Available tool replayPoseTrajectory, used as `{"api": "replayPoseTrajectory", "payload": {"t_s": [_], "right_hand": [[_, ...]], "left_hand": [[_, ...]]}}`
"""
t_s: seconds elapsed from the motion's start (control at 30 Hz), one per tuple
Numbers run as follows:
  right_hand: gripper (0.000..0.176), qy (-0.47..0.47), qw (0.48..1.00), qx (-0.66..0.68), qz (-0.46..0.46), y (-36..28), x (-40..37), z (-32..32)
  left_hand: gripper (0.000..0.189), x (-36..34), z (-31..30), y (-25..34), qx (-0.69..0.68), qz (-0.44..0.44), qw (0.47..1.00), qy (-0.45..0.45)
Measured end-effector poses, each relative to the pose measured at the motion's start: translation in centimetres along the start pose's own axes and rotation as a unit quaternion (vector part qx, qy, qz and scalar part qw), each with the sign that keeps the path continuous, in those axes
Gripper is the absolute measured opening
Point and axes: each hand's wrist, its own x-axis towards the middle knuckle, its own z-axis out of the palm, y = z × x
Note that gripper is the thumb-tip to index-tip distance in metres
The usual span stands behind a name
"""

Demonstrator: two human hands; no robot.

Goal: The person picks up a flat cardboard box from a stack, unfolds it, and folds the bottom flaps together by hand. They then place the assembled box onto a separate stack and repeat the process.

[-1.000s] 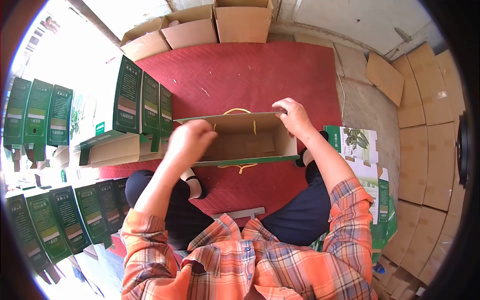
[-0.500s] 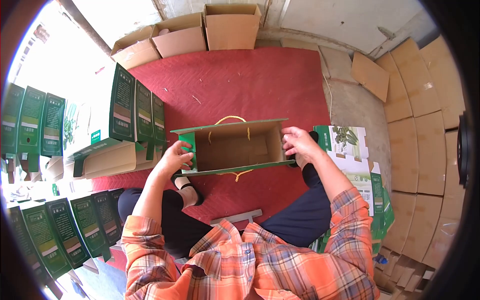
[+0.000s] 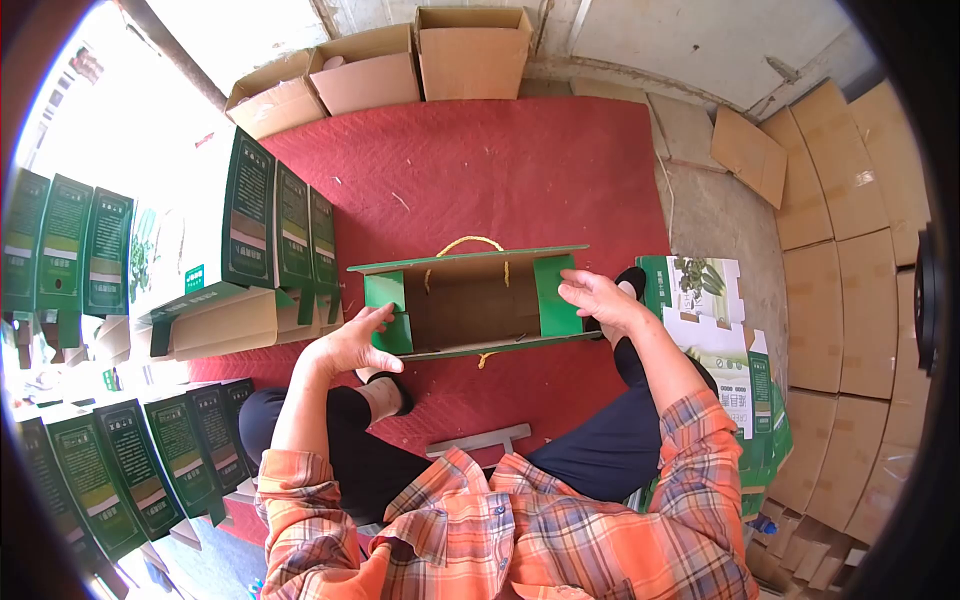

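Right flap (image 3: pixel 555 295) has swung inward | left hand (image 3: pixel 352 345), fingers together, presses left flap (image 3: pixel 385 300) at 9 o'clock | carton (image 3: pixel 470 305) on red mat (image 3: pixel 500 170) | right hand (image 3: pixel 598 297), fingers spread, at 3 o'clock | likely end-closing; next calls for flush tucking.

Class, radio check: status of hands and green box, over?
Left hand open, fingers on left flap. Right hand open on right flap. Green box open-topped, nothing blocking.

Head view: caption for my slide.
The left hand and right hand touch green end flaps of an open carton on a red mat.
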Motion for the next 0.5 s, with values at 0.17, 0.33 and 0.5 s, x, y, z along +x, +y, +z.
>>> {"api": "replayPoseTrajectory", "payload": {"t_s": [0.17, 0.33, 0.5], "right_hand": [[0.078, -0.035, 0.998, -0.03, -0.044, 1.6, -0.6, -0.5], [0.032, 0.137, 0.958, -0.181, -0.176, 3.5, 1.6, 1.3], [0.018, 0.302, 0.845, -0.359, -0.256, 2.5, 1.3, 4.4]], "left_hand": [[0.094, 0.8, -0.3, 2.0, 0.012, -0.066, 0.996, 0.053], [0.044, 2.9, 1.6, 1.4, 0.081, -0.059, 0.975, 0.201], [0.049, 3.1, 4.6, 2.7, 0.267, 0.078, 0.909, 0.31]]}}
